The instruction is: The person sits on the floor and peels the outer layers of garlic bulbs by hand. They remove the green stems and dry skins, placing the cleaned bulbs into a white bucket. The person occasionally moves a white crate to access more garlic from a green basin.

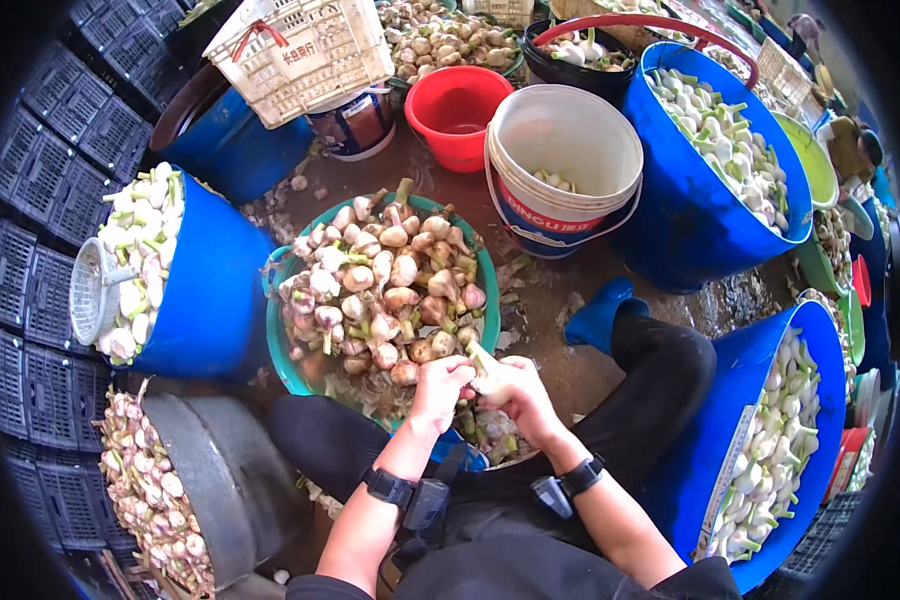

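A garlic bulb with a pale green stem (pixel 483 366) is held in front of me, over the near edge of a teal basin. My right hand (pixel 523 398) is closed round it and hides much of it. Against its left side, my left hand (pixel 442 392) is closed, with fingertips pinched at the bulb; any bit of skin between them is too small to make out. Unpeeled garlic bulbs (pixel 385 275), brownish and purple-white, are heaped in the teal basin (pixel 492 300). Loose peelings (pixel 495 430) lie just below my hands.
Blue tubs of peeled garlic stand left (pixel 215 285), far right (pixel 660 190) and near right (pixel 690 450). A dark tub (pixel 235 480) of unpeeled garlic lies tilted at near left. Beyond the basin are a red bucket (pixel 457 145), a white bucket (pixel 560 135) and a white crate (pixel 305 60).
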### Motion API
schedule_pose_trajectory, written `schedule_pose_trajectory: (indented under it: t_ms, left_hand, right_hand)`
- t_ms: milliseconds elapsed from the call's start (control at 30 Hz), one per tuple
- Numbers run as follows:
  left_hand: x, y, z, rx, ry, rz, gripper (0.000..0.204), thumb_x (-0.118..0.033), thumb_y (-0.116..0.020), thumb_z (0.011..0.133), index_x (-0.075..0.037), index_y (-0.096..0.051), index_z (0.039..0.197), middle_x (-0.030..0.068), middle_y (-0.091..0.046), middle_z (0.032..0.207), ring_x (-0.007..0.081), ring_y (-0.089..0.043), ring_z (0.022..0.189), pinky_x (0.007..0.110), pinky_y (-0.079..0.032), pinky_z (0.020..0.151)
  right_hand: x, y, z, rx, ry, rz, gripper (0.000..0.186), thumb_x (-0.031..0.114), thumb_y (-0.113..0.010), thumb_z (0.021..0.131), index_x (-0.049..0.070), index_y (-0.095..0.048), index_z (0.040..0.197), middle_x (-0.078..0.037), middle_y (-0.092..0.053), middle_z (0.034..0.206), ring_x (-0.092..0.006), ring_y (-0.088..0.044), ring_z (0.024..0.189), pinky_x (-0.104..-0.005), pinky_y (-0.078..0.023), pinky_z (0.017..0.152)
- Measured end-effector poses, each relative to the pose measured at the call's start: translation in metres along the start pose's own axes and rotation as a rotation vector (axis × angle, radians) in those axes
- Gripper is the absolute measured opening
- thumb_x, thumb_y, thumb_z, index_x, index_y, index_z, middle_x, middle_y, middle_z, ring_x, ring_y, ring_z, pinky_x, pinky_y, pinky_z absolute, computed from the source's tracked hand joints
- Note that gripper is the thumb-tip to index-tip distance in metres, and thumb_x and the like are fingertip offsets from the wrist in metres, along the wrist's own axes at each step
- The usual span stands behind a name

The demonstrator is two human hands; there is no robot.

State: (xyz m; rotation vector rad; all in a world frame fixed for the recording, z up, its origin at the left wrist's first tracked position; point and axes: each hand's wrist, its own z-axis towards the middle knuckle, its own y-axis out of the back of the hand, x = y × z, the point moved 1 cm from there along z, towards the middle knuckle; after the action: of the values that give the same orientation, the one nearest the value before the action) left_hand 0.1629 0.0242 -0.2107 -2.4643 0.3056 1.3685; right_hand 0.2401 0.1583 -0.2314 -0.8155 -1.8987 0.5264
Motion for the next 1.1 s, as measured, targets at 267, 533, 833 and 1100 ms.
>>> schedule_pose_trajectory:
  t_ms: [267,533,833,1100]
  left_hand:
    - [-0.004,-0.017,-0.011,0.148,0.022,-0.255,0.006,-0.009,-0.059,0.081,-0.007,-0.056,0.086,-0.0039,-0.056,0.069,0.0017,-0.048,0.053,0.016,-0.036,0.043]
    - [-0.001,-0.012,-0.013,0.269,0.128,-0.325,0.004,-0.006,-0.055,0.081,-0.008,-0.058,0.082,-0.0040,-0.054,0.065,0.0017,-0.045,0.046,0.015,-0.030,0.037]
    - [0.021,-0.019,-0.008,0.110,-0.110,-0.218,0.006,-0.001,-0.060,0.080,-0.005,-0.061,0.085,-0.0053,-0.058,0.076,0.0025,-0.050,0.064,0.020,-0.041,0.058]
    - [0.042,0.000,-0.008,0.182,-0.356,0.639,0.019,-0.010,-0.065,0.080,-0.001,-0.063,0.097,0.0059,-0.065,0.081,0.0128,-0.060,0.079,0.024,-0.047,0.073]
  right_hand:
    - [0.012,0.007,-0.005,0.299,-0.282,0.321,0.046,0.050,-0.045,0.089,0.007,-0.051,0.106,-0.005,-0.058,0.091,-0.0132,-0.054,0.077,-0.0248,-0.046,0.059]
    - [0.011,0.010,-0.013,0.079,-0.019,-0.297,0.056,0.019,-0.073,0.074,0.010,-0.039,0.119,-0.004,-0.048,0.110,-0.0123,-0.053,0.093,-0.0261,-0.046,0.079]
    - [0.003,0.016,-0.010,0.053,0.154,-0.189,0.049,0.012,-0.068,0.076,0.006,-0.045,0.119,-0.007,-0.051,0.114,-0.0148,-0.049,0.106,-0.0286,-0.045,0.086]
    - [0.029,0.008,-0.017,0.038,0.274,-0.483,0.037,0.022,-0.049,0.092,0.003,-0.047,0.124,-0.010,-0.051,0.121,-0.0165,-0.049,0.110,-0.0326,-0.038,0.095]
